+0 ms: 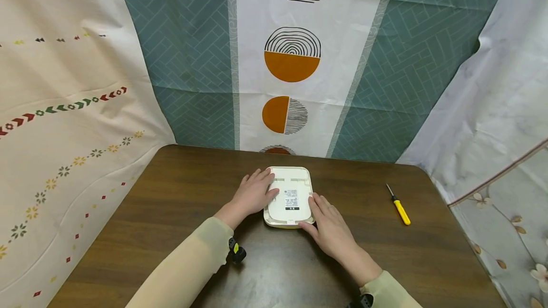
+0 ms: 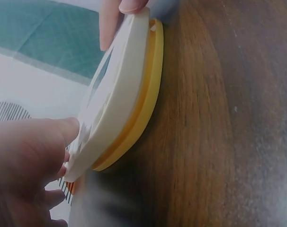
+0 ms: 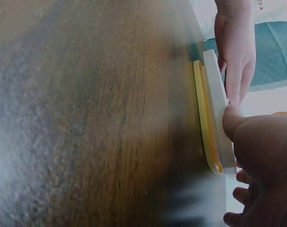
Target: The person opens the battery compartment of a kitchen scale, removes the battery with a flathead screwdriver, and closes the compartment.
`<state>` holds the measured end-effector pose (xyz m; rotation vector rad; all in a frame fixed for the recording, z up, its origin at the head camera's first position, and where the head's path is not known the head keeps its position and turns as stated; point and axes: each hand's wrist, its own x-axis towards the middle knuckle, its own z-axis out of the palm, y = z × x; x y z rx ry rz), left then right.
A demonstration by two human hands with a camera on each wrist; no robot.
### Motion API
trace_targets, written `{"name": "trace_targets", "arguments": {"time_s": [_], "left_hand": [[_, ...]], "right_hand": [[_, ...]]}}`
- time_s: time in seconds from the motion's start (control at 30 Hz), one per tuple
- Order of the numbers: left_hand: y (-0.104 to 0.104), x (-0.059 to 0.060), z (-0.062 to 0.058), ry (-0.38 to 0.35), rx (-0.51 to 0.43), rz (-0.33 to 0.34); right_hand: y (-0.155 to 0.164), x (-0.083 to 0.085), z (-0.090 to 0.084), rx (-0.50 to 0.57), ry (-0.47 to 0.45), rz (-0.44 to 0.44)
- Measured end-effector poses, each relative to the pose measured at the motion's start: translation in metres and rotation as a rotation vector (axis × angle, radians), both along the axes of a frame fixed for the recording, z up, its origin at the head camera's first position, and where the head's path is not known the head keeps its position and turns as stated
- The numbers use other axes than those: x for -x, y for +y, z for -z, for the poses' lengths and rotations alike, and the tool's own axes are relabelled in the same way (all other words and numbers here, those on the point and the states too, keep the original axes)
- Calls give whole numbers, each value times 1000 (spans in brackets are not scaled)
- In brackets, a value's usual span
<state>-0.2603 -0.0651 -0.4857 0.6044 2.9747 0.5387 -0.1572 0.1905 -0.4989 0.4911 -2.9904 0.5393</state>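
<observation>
A flat white device (image 1: 290, 196) with a yellow lower shell lies label side up near the middle of the brown table (image 1: 171, 194). My left hand (image 1: 261, 187) rests on its left side with fairly straight fingers, and its thumb (image 2: 44, 137) meets the white edge (image 2: 122, 94). My right hand (image 1: 318, 215) lies along the near right corner. Its thumb (image 3: 247, 137) presses the rim of the device (image 3: 214, 109), and its fingers lie beside the right edge. Both arms wear pale sleeves.
A small yellow-handled screwdriver (image 1: 400, 208) lies on the table to the right of the device, apart from my hands. Patterned cloth hangs behind (image 1: 291, 61) and on both sides of the table. Bare wood shows in front and to the left.
</observation>
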Motion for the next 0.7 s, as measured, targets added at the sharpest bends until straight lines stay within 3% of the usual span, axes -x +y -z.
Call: {"name": "trace_targets", "arguments": {"time_s": [0.27,0.7], "left_hand": [[-3,-5,-3,26,7,12],[-11,-15,1,-2,-16,-5]], "right_hand": [[7,0,0,-6,8,-6],[13,1,-1,14,18,-10]]}}
